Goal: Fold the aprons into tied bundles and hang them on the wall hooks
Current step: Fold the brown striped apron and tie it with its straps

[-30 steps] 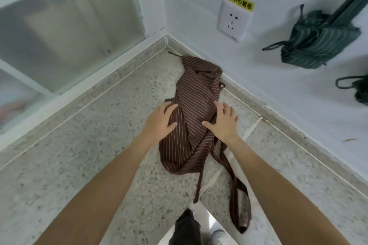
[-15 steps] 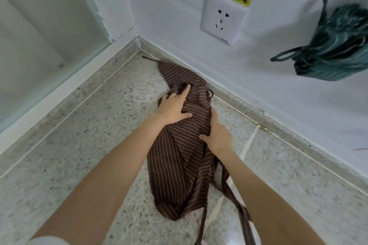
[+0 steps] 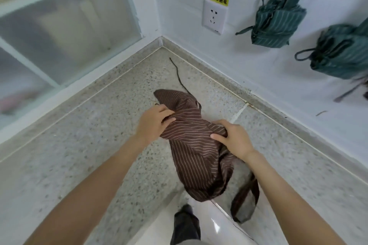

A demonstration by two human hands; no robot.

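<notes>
A brown striped apron (image 3: 195, 153) lies bunched on the speckled counter (image 3: 83, 137), its near end hanging over the edge. My left hand (image 3: 153, 123) pinches its left fold. My right hand (image 3: 233, 138) grips a gathered fold on its right side. A thin tie string (image 3: 178, 74) trails from the apron toward the corner. A wide strap loop (image 3: 247, 201) hangs below my right wrist. Two green striped apron bundles (image 3: 276, 24) (image 3: 342, 55) hang tied on the white wall at the right.
A white power socket (image 3: 214, 16) with a yellow warning label sits on the wall above the corner. A frosted glass window (image 3: 59, 26) runs along the left. Below the counter edge I see a glossy white floor (image 3: 215, 223) and my dark trouser leg (image 3: 185, 225).
Both hands went from pressing flat on the spread apron to gripping it. The far end has been folded back toward me, leaving the tie string stretched out toward the corner.
</notes>
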